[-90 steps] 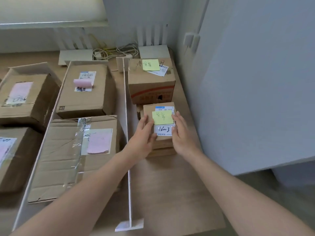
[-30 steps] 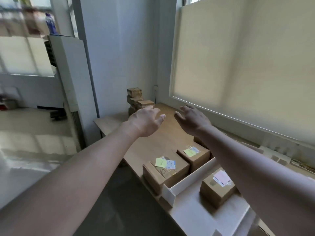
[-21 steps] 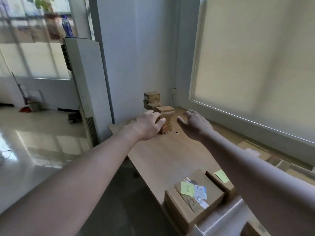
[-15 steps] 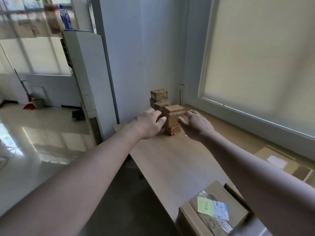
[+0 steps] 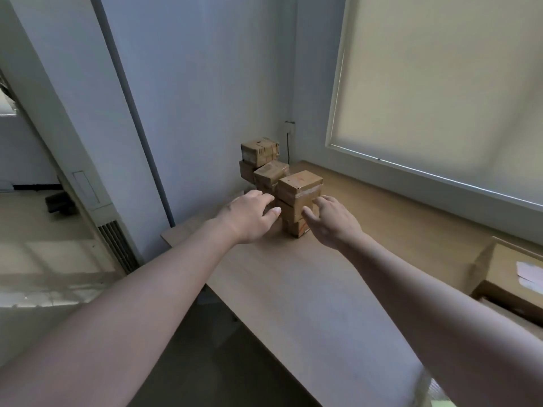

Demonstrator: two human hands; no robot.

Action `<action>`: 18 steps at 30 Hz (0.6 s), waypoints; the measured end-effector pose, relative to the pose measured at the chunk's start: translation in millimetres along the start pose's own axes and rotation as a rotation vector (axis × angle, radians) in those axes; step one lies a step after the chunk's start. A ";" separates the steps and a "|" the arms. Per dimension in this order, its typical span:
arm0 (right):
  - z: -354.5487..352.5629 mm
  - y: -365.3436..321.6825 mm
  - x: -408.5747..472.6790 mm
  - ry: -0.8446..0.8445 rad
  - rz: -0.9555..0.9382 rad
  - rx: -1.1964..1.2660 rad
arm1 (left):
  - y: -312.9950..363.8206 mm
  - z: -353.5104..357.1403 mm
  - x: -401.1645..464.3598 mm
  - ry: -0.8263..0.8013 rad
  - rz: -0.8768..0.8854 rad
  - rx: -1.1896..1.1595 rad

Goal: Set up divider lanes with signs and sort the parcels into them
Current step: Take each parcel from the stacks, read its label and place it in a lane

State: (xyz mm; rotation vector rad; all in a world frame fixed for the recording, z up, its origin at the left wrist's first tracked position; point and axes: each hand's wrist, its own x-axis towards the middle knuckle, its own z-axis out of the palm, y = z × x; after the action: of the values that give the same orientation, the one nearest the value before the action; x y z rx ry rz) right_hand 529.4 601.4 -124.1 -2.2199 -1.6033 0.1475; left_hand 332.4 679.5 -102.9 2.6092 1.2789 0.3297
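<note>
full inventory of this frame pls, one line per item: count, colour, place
small parcels: about five or six, exact count unclear, brown cardboard, stacked at the table's far corner
larger box: one, brown with a pale label, right edge of the table
table: one, light wood, along the window
window blind: one, cream, drawn, right
wall socket with cord: one, behind the stack
standing white unit: one, left
left hand: open, left of the front stack
right hand: open, right of it

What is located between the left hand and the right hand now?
In the head view, the nearest stack of small parcels stands between the left hand and right hand.
</note>
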 end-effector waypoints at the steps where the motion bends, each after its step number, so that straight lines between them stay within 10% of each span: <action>1: 8.4 -4.2 11.7 -0.006 0.019 -0.002 | -12.4 0.9 15.1 -0.009 0.011 -0.008; 18: 114.9 43.7 242.3 -0.077 0.314 0.070 | -128.5 88.9 290.4 -0.306 0.119 -0.051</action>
State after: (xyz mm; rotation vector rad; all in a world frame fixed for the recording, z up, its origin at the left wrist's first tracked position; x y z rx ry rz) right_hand 614.2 844.4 -210.9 -2.4222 -1.2536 0.3748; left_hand 435.8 979.0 -194.3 2.5724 1.0040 -0.0197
